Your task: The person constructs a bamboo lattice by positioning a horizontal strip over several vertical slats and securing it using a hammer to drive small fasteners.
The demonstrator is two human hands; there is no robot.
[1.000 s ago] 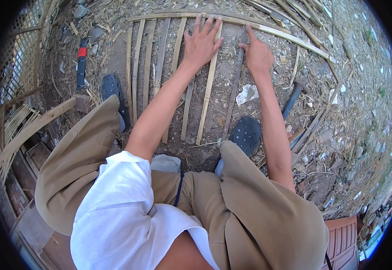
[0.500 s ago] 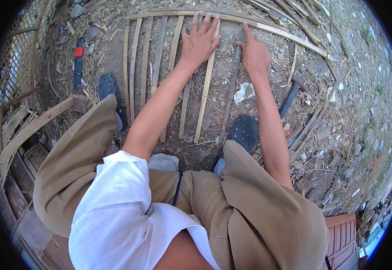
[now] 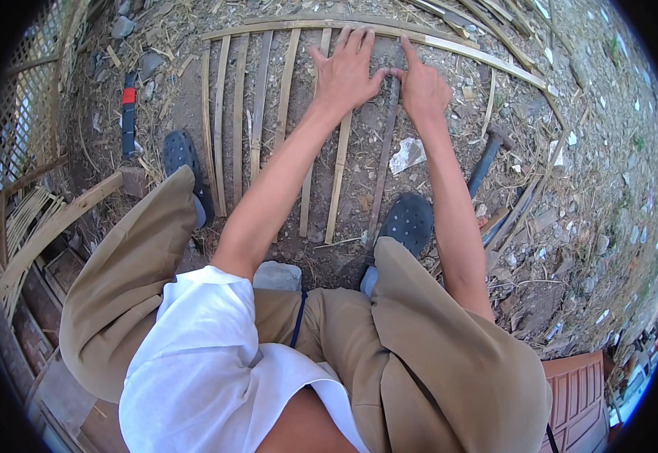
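Observation:
Several thin wooden slats [image 3: 259,106] lie side by side on the dirt, their far ends against a long crosswise strip [image 3: 449,45]. My left hand [image 3: 348,79] is open over them, with its fingertips on the strip and its thumb stretched to the right. Beside it, my right hand [image 3: 425,92] points its index finger at the strip, other fingers partly curled. Both thumbs nearly meet at the upper part of a darker slat [image 3: 384,151]. Neither hand is wrapped around anything.
A hammer [image 3: 487,162] lies right of my right forearm. Near my left clog [image 3: 185,162] is a black tool with a red band [image 3: 129,113]. More strips [image 3: 495,30] are piled at the far right. A woven lattice [image 3: 27,98] stands at the left.
My left hand has shifted right along the strip, and its thumb has come close to the right thumb. My right hand has stayed almost in place at the dark slat.

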